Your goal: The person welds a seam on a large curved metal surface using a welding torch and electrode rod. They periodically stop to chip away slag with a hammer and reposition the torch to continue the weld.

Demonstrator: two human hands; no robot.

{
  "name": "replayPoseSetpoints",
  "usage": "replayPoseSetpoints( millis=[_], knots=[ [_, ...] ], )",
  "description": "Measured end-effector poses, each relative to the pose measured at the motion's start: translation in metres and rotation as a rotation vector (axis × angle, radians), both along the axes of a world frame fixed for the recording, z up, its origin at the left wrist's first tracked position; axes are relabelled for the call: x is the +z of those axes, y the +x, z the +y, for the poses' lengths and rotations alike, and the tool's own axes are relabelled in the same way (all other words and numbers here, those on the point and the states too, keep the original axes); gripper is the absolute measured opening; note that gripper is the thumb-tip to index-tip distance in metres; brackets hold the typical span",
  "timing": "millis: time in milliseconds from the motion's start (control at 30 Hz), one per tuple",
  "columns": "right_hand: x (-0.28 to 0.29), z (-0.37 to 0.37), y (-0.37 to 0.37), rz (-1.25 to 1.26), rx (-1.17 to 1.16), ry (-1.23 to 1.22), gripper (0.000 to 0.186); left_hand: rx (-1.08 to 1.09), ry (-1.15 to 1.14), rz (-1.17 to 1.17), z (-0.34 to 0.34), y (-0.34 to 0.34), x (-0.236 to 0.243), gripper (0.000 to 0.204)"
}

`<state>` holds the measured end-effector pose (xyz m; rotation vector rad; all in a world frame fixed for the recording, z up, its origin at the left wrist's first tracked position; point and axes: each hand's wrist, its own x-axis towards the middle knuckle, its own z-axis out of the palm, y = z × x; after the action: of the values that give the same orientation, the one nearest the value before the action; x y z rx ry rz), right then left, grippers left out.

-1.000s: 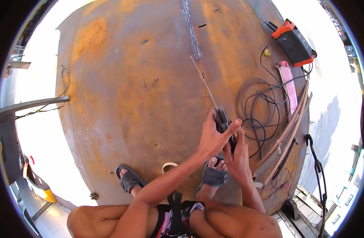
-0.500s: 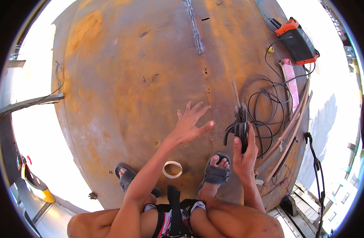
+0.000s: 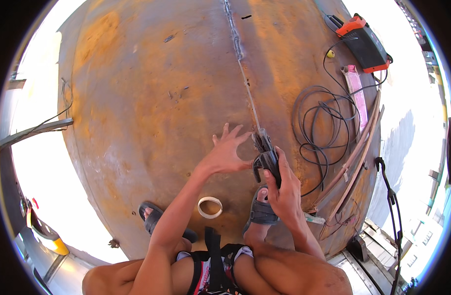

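My right hand (image 3: 283, 189) is wrapped round a black welding electrode holder (image 3: 268, 160). A thin welding rod (image 3: 249, 93) sticks out of its jaws, and the rod's far end lies at the near end of a weld bead (image 3: 235, 34). Just left of the holder is my left hand (image 3: 226, 153), fingers spread and bent, holding nothing; its thumb tip comes close to the holder, and I cannot tell whether they touch. Beneath both hands spreads a large rusty steel plate (image 3: 132, 123). A pale ring (image 3: 210, 207) lies on it between my sandalled feet.
An orange-and-black welding machine (image 3: 365, 44) stands at the far right. Coiled black cable (image 3: 316, 123) lies on the plate beside a pink-and-white packet (image 3: 357, 96). Long hoses (image 3: 351, 164) run along the right edge. At the left, a dark metal bar (image 3: 36, 132) reaches the plate's edge.
My right hand has moved left with the electrode holder, bringing the rod onto the seam by the weld bead. My left hand has shifted slightly left and now is close to the holder.
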<state>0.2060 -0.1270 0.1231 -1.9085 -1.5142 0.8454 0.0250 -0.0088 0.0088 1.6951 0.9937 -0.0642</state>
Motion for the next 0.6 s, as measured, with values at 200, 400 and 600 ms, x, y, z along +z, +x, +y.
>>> replayPoseSetpoints(
  millis=[200, 400, 600],
  knots=[
    [-0.001, 0.000, 0.005, -0.026, 0.000, -0.006, 0.059, -0.007, -0.083, -0.047, 0.008, -0.006, 0.006, 0.121],
    [-0.001, 0.002, 0.004, -0.055, -0.003, 0.011, 0.058, -0.006, -0.113, -0.092, 0.011, -0.010, -0.001, 0.122],
    [-0.003, 0.006, 0.002, -0.068, 0.002, -0.005, 0.057, 0.050, -0.134, -0.157, 0.016, -0.019, -0.001, 0.123]
  ],
)
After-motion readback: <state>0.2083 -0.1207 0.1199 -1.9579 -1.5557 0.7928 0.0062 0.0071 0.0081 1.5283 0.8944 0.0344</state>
